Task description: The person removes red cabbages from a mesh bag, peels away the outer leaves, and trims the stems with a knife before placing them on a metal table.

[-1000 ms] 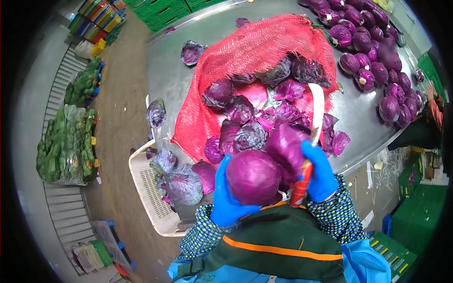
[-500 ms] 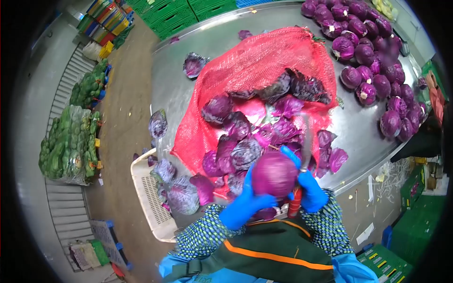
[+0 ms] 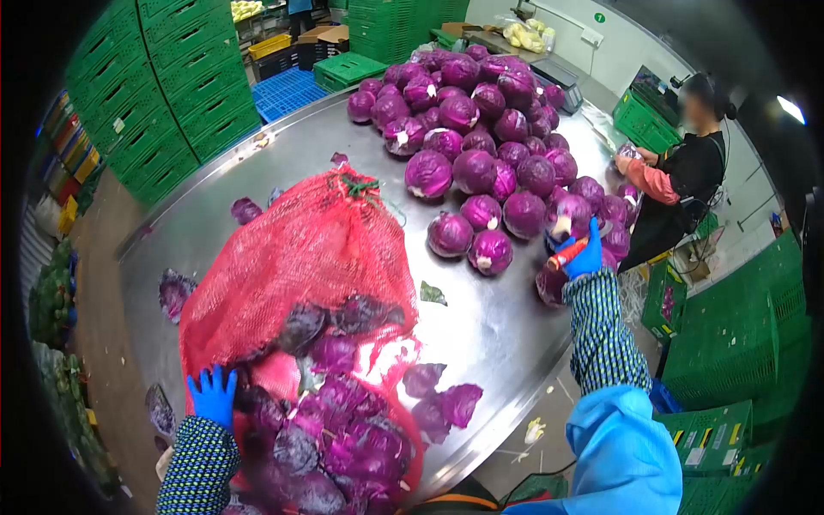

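Note:
My right hand [image 3: 584,254], in a blue glove, is closed around the red-orange handle of a knife [image 3: 568,252] beside the pile of purple cabbages [image 3: 475,172]. It is reached out over the pile's near right edge, against a cabbage there. My left hand [image 3: 213,396], also gloved in blue, has its fingers spread at the left edge of the red mesh bag [image 3: 292,249]. Purple loose leaves [image 3: 343,421] and dark outer leaves lie in and around the bag's open mouth, to the right of my left hand.
Stacked green crates [image 3: 193,77] stand beyond the metal table [image 3: 489,343] at the left, near a blue pallet [image 3: 287,94]. More green crates [image 3: 721,343] are at the right. A co-worker [image 3: 687,163] in dark clothes stands at the far right side of the table.
The view has swung right and up. The round cabbage is out of my hands. My right hand has reached out to the pile with the knife; my left has moved to the bag's left edge.

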A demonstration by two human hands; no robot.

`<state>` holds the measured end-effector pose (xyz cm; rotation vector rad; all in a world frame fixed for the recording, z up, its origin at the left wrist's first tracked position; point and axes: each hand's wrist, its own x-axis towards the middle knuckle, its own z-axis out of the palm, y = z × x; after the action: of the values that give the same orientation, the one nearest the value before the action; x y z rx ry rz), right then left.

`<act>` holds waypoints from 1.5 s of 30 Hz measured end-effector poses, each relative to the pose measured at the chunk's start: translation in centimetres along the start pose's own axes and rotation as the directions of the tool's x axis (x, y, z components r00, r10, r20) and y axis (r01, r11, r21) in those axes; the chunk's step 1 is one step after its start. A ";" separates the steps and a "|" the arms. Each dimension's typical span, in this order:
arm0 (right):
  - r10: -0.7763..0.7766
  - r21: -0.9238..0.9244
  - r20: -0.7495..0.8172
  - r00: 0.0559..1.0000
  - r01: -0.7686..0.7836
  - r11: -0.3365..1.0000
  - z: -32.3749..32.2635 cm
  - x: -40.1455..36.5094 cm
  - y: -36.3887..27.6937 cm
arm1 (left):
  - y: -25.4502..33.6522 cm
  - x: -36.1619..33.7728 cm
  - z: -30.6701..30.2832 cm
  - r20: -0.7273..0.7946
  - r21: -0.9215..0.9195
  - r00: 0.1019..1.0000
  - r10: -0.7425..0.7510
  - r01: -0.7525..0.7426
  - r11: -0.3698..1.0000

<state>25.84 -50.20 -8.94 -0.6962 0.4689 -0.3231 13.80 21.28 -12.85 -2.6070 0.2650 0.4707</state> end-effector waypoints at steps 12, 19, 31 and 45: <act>0.372 -0.208 0.163 0.914 -0.336 0.919 5.5 -5.5 9.7 | -3.3 1.0 0.8 -0.098 -0.346 0.992 0.080 -0.109 0.932; 0.381 -0.757 0.177 0.908 -0.122 0.642 9.0 -25.7 17.1 | 4.9 -15.4 -3.8 -0.188 -0.981 0.910 -0.369 -0.156 0.115; 0.634 -0.756 0.600 0.488 0.605 0.250 5.8 -43.9 26.3 | 15.4 -19.5 1.5 -0.123 -0.973 0.878 -0.462 -0.016 0.230; 0.628 -0.762 0.190 0.755 0.516 -0.390 0.6 -39.4 32.3 | 14.3 -17.3 2.7 -0.173 -0.976 0.890 -0.421 -0.098 0.193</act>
<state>-3.11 -9.34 -18.48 -2.6117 -0.1694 0.8247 -6.71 11.91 -14.59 -3.9864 -0.3963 -0.1540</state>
